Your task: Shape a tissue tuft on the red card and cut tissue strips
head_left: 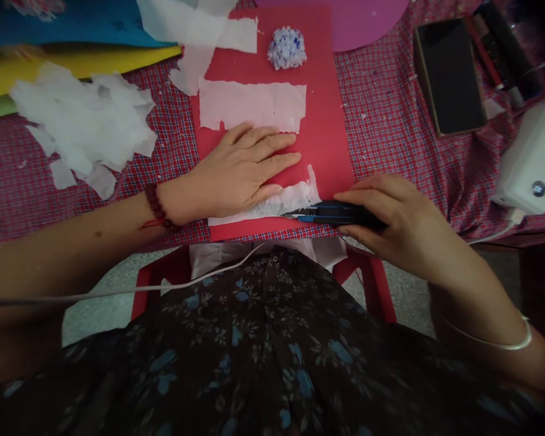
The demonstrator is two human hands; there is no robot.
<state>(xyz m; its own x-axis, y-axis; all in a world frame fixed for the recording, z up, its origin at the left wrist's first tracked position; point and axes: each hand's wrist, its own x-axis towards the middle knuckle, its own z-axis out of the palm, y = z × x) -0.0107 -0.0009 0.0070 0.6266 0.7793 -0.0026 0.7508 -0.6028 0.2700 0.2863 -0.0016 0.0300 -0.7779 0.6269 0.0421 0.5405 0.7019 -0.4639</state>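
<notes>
My left hand (240, 166) lies flat on a red sheet (329, 133) with its fingers stretched out. Its thumb rests at a crumpled white paper strip (300, 195) along the sheet's near edge. In my right hand (395, 224) is a black utility knife (345, 214) with blue trim, pointing left. The knife's tip is at the right part of the crumpled strip; whether it touches the paper I cannot tell. Just beyond my left fingers a flat, torn-edged white paper strip (254, 106) lies across the sheet. A blue-and-white fluffy ball (287, 48) sits farther up.
Torn white paper pieces (86, 124) are piled on the checked cloth (372, 91) at left. A phone (449, 75), pens (495, 54) and a white device (529, 160) with a cable lie at right. Blue and yellow sheets (86, 63) are back left, a purple one (367, 24) behind.
</notes>
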